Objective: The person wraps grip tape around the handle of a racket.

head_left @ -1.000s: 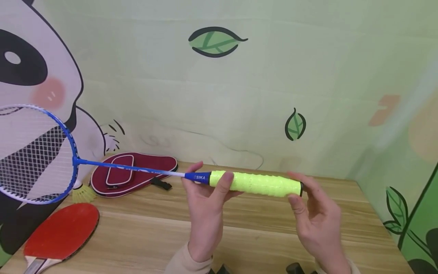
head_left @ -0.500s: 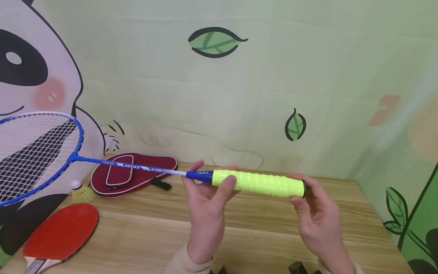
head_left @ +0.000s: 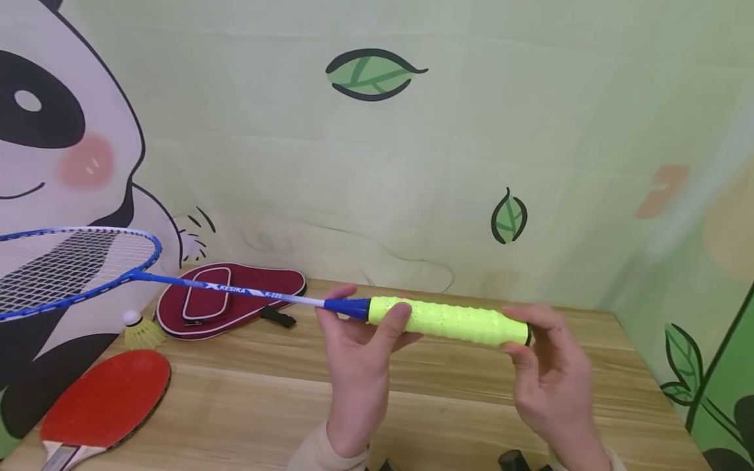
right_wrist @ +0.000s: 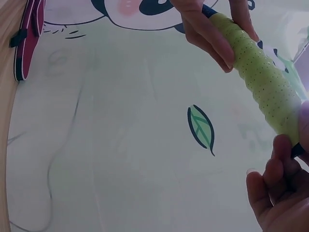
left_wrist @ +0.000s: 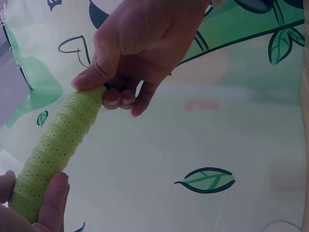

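Note:
A blue and white badminton racket with a ribbed yellow-green grip is held above the table, its strung head reaching past the left edge of the head view. My left hand grips the handle near the blue cone, thumb across the near side. At the black butt end, my right hand pinches the grip between thumb and fingers. In the left wrist view the perforated grip runs between both hands. The right wrist view shows the same grip slanting down to the right hand's fingertips.
A red table tennis paddle lies at the table's left. Behind it are a yellow shuttlecock and a maroon paddle case near the back edge. A printed panda backdrop rises behind the wooden table.
The racket has rolled about its shaft, so its head looks flatter and lettering on the shaft shows. Handle and both hands have shifted slightly right.

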Demonstrator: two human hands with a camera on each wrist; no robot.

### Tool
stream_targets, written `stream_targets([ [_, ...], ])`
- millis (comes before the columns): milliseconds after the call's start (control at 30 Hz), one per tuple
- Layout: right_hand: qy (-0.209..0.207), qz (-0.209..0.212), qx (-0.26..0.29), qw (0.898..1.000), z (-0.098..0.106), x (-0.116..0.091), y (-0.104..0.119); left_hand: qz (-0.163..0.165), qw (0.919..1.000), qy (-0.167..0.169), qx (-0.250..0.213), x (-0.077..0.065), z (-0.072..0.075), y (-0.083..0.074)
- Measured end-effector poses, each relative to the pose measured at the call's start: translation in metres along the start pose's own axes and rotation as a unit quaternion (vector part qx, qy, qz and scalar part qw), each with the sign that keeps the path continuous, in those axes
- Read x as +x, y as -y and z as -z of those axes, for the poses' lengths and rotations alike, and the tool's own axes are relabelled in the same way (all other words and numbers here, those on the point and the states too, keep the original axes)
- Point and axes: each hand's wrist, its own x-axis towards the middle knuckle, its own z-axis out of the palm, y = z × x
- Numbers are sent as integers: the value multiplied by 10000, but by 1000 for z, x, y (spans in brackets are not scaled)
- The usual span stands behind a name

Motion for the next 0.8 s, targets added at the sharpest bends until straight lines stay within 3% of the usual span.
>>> stream_targets([
  [233,-44,-291,-188,9994,5,-5,-1,367,9993,74,4,1,0,-3],
  [333,-20,-660,57,9978,14,-4,-1,572,9980,266,-25,3,4,-5],
  [433,268,-1296,-398,9904,25,-3,3,741,9966,355,-23,4,9,-5],
  [500,659,-1813,-1137,9746,33,-2,8,882,9954,356,-71,2,11,-1],
  [600,1395,-2252,-2505,9312,40,1,18,1117,9932,295,-117,-2,12,8],
  [700,2056,-1871,-3461,8961,37,4,24,1394,9897,288,-156,-10,10,20],
  [800,2575,-1169,-3876,8774,26,3,26,1756,9838,309,-174,-25,2,33],
])
